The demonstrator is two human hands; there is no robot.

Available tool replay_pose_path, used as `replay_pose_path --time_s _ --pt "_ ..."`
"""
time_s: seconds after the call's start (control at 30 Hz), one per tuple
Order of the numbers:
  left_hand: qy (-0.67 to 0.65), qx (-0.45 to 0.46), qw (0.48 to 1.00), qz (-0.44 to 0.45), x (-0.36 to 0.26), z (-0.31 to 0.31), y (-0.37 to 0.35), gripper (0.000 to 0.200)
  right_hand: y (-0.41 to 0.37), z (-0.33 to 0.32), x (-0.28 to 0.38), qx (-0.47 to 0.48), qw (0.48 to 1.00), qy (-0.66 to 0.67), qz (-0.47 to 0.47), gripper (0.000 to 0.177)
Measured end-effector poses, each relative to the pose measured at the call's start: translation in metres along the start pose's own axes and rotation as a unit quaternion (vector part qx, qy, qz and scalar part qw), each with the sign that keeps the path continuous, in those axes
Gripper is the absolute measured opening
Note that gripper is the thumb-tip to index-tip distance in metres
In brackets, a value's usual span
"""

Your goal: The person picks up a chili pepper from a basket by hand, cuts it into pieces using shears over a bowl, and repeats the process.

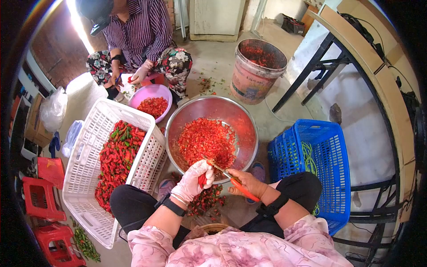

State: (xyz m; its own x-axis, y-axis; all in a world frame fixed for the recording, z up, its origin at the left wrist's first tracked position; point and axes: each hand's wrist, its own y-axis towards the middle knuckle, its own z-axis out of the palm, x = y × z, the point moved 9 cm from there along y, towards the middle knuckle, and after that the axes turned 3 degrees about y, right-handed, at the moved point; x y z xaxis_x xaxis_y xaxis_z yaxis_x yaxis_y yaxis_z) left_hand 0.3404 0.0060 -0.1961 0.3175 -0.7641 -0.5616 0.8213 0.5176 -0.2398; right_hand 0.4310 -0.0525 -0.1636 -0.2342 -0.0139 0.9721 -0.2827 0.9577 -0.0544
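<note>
Over the near rim of a steel bowl (247,120), my gloved left hand (191,180) is closed around a red pepper (203,180). My bare right hand (249,184) grips scissors with red-orange handles (243,189), their blades pointing at the fingers of my left hand. Chopped red pepper (207,140) lies in the bowl below. To the left stands a white plastic crate (84,213) with many whole red peppers (116,160) and a few green ones. Pepper scraps (207,200) lie on the floor under my hands.
A co-worker (138,40) sits at the upper left behind a purple basin (167,93) of cut pepper. A stained bucket (253,78) stands beyond the bowl. At right are a blue crate (327,178) and a table (378,84); red stools (40,200) stand at left.
</note>
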Motion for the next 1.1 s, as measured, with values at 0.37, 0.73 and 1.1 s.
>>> replay_pose_path --time_s 0.37,0.73,1.1 --pt "-0.042 -0.041 0.998 -0.012 0.000 -0.008 0.002 0.019 -0.002 -0.004 -0.010 -0.042 0.998 -0.032 0.042 0.056" --pt "-0.050 -0.105 0.993 -0.006 0.000 -0.012 0.000 0.015 0.000 -0.013 0.001 -0.095 0.971 -0.220 0.004 0.073" --pt "0.003 -0.150 0.988 0.034 0.001 -0.011 -0.003 0.017 0.000 -0.015 0.005 -0.123 0.958 -0.257 0.025 0.063"
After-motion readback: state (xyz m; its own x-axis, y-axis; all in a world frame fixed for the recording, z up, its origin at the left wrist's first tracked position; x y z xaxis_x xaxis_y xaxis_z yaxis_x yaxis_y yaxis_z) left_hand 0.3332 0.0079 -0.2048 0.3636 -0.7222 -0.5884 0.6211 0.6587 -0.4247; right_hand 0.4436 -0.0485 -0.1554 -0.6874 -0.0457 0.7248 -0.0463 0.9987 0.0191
